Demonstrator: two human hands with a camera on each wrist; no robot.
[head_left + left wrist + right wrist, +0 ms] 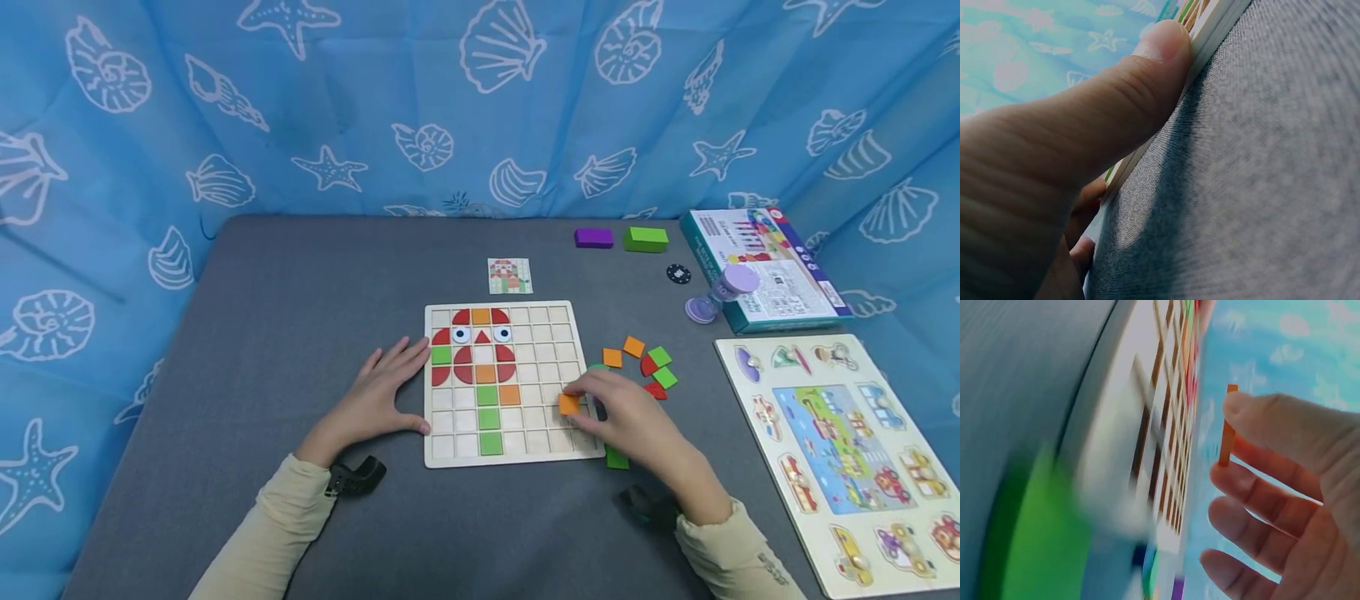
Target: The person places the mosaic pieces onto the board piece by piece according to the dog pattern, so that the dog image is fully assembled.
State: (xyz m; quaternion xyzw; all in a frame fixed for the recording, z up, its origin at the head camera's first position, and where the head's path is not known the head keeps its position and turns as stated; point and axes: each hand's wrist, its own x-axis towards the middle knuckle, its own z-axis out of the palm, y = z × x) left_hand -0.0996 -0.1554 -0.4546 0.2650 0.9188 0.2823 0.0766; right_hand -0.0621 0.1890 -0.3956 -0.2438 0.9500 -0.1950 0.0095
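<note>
A wooden grid board [540,354] lies on the table, partly filled with red, orange and green tiles and two eye pieces on its left side. My right hand [633,417] pinches an orange square tile [1227,428] between thumb and fingers, above the board's right part. In the right wrist view that tile is edge-on and clear of the grid. My left hand [378,396] rests along the board's left edge, fingers spread; its thumb [1160,56] touches the rim. A small picture card [510,276] with a tile pattern lies behind the board.
Loose orange tiles [612,357], green tiles [665,377] and red pieces [656,390] lie right of the board. Farther right are a peg puzzle [757,450], a box [802,283] and a purple hourglass-shaped object [731,285]. A purple block [593,238] and green block [646,240] stand behind.
</note>
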